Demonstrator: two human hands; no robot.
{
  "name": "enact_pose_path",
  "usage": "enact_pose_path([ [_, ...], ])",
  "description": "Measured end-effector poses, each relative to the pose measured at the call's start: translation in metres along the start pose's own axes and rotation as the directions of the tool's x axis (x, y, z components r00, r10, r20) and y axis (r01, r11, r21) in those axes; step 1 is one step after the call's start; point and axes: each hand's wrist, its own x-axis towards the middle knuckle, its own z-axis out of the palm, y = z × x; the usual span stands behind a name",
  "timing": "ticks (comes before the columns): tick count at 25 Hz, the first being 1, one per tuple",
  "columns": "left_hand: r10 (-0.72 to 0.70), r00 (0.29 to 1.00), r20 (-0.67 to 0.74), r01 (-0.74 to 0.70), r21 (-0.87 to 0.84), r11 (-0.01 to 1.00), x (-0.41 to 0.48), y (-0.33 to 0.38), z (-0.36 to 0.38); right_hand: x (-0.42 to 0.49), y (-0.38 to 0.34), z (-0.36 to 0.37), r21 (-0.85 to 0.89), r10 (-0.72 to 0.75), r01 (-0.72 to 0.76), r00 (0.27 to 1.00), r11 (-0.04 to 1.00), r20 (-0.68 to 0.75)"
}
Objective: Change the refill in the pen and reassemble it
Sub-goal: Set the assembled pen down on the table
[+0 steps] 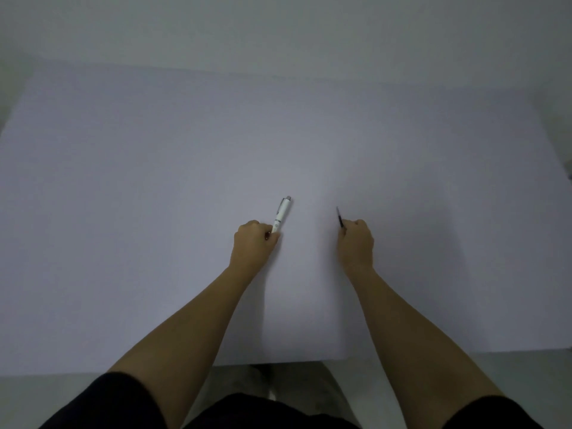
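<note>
Wide pale lavender matte tabletop (154, 212), grey-white wall behind, left hand (253, 243) fingers clamped on white plastic pen barrel (281, 216), right hand (356, 243) fingers pinching thin dark refill (340, 218), hands apart

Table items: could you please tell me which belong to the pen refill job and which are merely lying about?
Belonging to the job:
white pen, held in the left hand
thin dark refill, held in the right hand

Lying about:
nothing else shows on the white table

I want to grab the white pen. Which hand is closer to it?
Left. The left hand is closed around the lower end of the white pen. The right hand is off to its right, holding a thin dark refill.
</note>
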Motion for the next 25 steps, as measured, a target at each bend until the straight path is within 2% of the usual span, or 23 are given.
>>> enact_pose_path([
  [1,-0.016,1.0,-0.003,0.016,-0.006,1.0,0.0,0.0,0.004,-0.001,-0.004,0.003,0.036,0.01,-0.01,1.0,0.999,-0.003],
  [4,-0.073,0.997,-0.039,0.073,-0.015,0.997,0.001,-0.001,0.016,-0.011,-0.025,0.019,0.026,-0.102,0.101,0.994,0.995,0.027],
  [7,-0.112,0.989,-0.093,0.107,-0.052,0.993,0.001,0.0,0.024,-0.02,-0.044,0.036,0.09,-0.142,0.136,0.988,0.987,0.068],
  [12,-0.096,0.981,-0.167,0.097,-0.005,0.995,-0.004,-0.002,0.035,-0.025,-0.056,0.045,0.166,-0.116,0.099,0.988,0.981,0.098],
  [22,-0.067,0.987,-0.148,0.066,-0.016,0.998,-0.004,-0.003,0.032,-0.025,-0.057,0.04,0.185,-0.12,0.105,0.99,0.977,0.075],
  [25,-0.042,0.983,-0.18,0.041,-0.01,0.999,-0.001,-0.002,0.018,-0.023,-0.06,0.03,0.206,-0.131,0.12,0.991,0.971,0.038],
])
